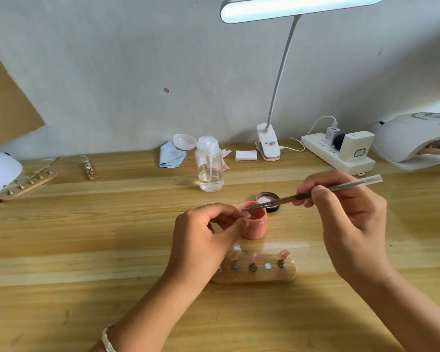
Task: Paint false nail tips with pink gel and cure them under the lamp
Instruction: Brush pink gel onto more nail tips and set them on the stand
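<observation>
My left hand (206,237) pinches a false nail tip (246,214) on its small holder, just left of the open pink gel jar (255,226). My right hand (346,214) grips a thin brush (315,195) whose bristle end touches the held tip. In front of the jar lies a wooden stand (254,274) with pink-painted tips (282,255) on metal pegs and one bare socket. The jar's dark lid (268,201) lies behind it. The white curing lamp (412,139) stands at the far right with another stand inside its opening.
A clear pump bottle (210,165), blue cloth (172,156), white pads (245,155), clip desk lamp (268,146) and power strip (338,156) line the back of the wooden table (87,250). Another peg stand (27,184) and a white device (0,168) sit far left.
</observation>
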Tool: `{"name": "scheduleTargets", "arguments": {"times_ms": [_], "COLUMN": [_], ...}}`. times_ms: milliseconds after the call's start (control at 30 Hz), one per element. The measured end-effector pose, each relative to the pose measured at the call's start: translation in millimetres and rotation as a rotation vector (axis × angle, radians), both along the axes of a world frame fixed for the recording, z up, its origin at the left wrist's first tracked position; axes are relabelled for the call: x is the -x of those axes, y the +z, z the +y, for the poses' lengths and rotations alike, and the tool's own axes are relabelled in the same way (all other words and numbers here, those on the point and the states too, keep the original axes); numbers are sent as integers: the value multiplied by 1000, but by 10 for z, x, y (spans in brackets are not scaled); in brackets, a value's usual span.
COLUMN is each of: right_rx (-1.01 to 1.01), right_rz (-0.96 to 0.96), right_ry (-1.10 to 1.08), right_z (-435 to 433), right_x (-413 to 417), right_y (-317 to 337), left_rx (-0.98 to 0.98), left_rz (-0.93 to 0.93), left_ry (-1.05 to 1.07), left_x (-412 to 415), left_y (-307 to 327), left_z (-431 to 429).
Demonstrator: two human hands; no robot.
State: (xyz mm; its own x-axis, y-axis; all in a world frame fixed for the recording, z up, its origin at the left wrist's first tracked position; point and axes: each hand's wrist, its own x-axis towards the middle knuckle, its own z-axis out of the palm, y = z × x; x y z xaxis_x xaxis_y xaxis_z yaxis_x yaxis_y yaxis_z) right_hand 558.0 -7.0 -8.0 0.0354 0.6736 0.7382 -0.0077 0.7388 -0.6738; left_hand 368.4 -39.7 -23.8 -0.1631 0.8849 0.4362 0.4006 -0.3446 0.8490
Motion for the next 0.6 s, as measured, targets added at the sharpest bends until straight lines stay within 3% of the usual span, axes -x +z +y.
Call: {"name": "scheduleTargets", "arguments": {"times_ms": [600], "right_rx": [-50], "right_rz": [-26], "right_ry": [-54], "right_z": [-20], "right_x": [-30], "right_y": [13], "left_rx": [45], "left_rz": [-16], "left_ry": [1], "left_x": [1], "left_y": [-16], "left_z": [1]}}
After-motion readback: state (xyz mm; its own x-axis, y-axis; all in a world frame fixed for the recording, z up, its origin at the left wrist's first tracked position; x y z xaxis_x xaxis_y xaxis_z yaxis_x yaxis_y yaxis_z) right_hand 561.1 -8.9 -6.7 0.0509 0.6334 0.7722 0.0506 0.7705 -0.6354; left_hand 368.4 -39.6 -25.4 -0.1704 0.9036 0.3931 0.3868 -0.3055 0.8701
